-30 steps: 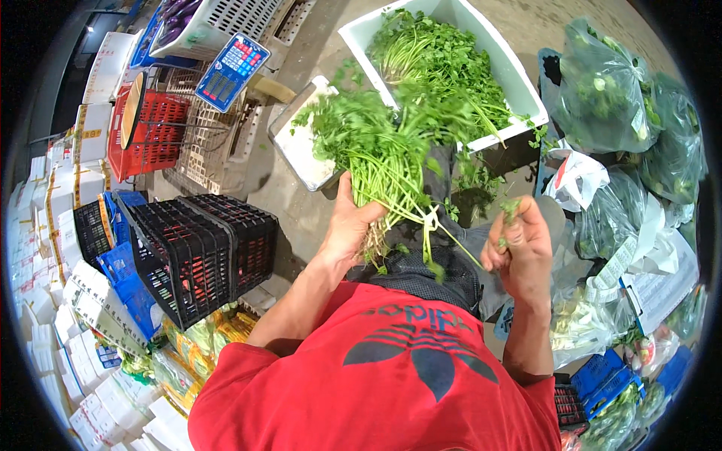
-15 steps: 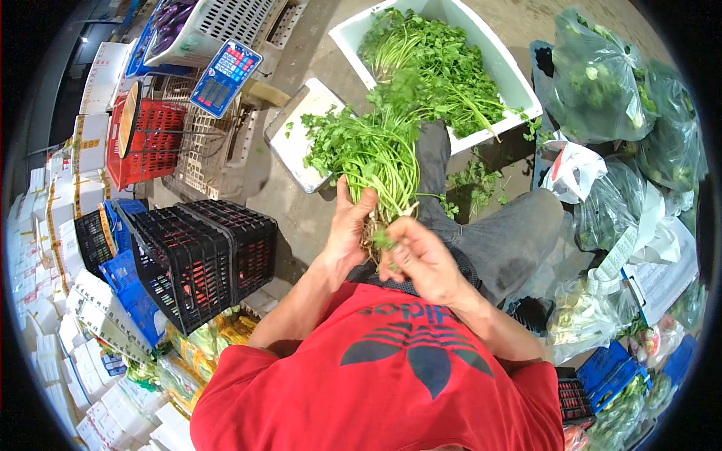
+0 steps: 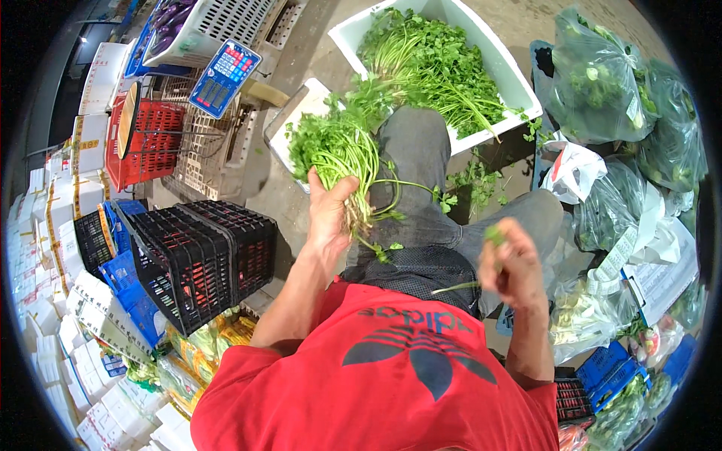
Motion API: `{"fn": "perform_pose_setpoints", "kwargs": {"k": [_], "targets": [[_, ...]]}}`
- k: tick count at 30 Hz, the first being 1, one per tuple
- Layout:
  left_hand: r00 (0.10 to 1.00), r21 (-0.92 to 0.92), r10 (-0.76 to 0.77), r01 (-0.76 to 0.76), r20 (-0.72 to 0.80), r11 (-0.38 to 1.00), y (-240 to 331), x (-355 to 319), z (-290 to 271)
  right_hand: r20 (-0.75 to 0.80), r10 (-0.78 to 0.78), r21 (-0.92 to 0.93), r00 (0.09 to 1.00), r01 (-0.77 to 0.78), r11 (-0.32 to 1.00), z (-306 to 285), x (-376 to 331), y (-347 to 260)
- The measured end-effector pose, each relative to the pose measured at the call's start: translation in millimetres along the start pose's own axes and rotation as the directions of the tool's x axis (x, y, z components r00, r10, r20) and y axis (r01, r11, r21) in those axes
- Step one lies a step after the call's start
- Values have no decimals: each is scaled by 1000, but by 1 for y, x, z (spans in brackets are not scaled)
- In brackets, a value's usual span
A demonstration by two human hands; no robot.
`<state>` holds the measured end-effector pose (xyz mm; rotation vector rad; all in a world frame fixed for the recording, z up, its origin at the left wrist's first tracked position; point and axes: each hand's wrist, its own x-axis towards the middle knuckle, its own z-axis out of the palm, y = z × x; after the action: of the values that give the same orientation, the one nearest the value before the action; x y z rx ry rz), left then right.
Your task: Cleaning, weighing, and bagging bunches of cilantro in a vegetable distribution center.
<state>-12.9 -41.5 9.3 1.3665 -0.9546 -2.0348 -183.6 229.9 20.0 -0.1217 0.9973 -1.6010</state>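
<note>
Over to the left of the left hand [image 3: 327,214], white boxes [image 3: 94,129] are banked up like a wall, many of them bound with yellow tape, and a pair of black plastic crates [image 3: 188,259] stands on this side of them. Ahead of both hands I see bare grey-brown floor [image 3: 519,26] stretching away, lit quite evenly, while far off ahead and to the left it turns dark (one small bright light [image 3: 84,39] shows there). Behind and right of the right hand [image 3: 515,267] sit blue crates [image 3: 605,379].
</note>
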Motion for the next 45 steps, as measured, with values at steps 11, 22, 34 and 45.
{"fn": "perform_pose_setpoints", "kwargs": {"k": [11, 22, 34, 45], "targets": [[896, 867, 22, -436, 444, 242, 38, -59, 32, 166, -78, 261, 983, 33, 965, 79, 91, 63], [835, 832, 253, -533, 489, 151, -13, -57, -5, 0, 81, 525, 997, -69, 848, 90, 104, 72], [879, 480, -365, 189, 305, 856, 33, -55, 7, 46, -213, -232, 976, 218, 948, 83, 109, 82], [946, 372, -233, 138, 225, 918, 20, -51, 4, -166, -343, -771, 925, 95, 630, 70, 105, 49]]}}
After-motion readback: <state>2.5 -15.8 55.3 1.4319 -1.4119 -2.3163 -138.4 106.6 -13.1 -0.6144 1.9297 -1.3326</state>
